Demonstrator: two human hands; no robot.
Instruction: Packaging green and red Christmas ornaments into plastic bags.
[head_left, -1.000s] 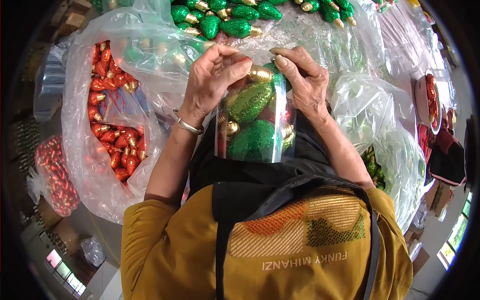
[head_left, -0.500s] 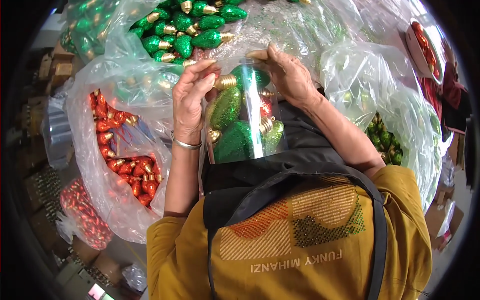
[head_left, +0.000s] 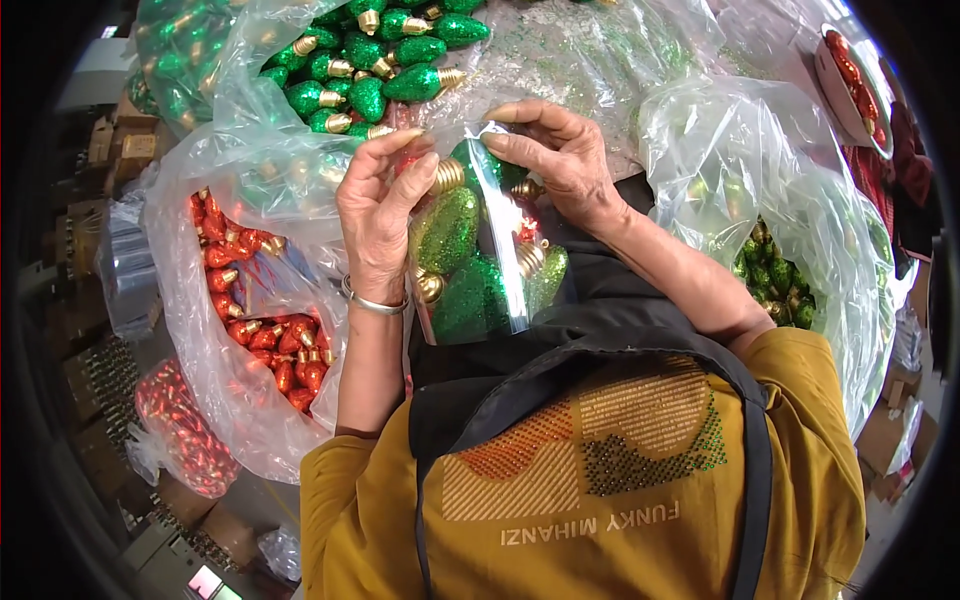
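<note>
A clear plastic box (head_left: pixel 507 255) hangs over my lap, full of glittery bulb-shaped ornaments. Inside it are a dark green ornament (head_left: pixel 470 300), a light green ornament (head_left: pixel 447 228) and part of a red one, all with gold screw caps. My left hand (head_left: pixel 378 210) pinches the box's upper left edge between thumb and fingers, with a red ornament partly hidden behind the fingertips. At the upper rim, my right hand (head_left: pixel 562 165) holds the plastic with its thumb pressed on the near side and its fingers bent over the top.
Loose dark green ornaments (head_left: pixel 365 98) lie on the glitter-strewn table (head_left: pixel 580 60) ahead. To the left, an open clear bag (head_left: pixel 180 290) holds red ornaments (head_left: pixel 285 350). Another bag (head_left: pixel 740 140) on the right has light green ones. A white bowl (head_left: pixel 842 85) with red ornaments stands far right.
My right hand has shifted left along the rim, and its thumb now presses on the plastic. The box has turned slightly and dropped a little, its bright reflection now slanting.
</note>
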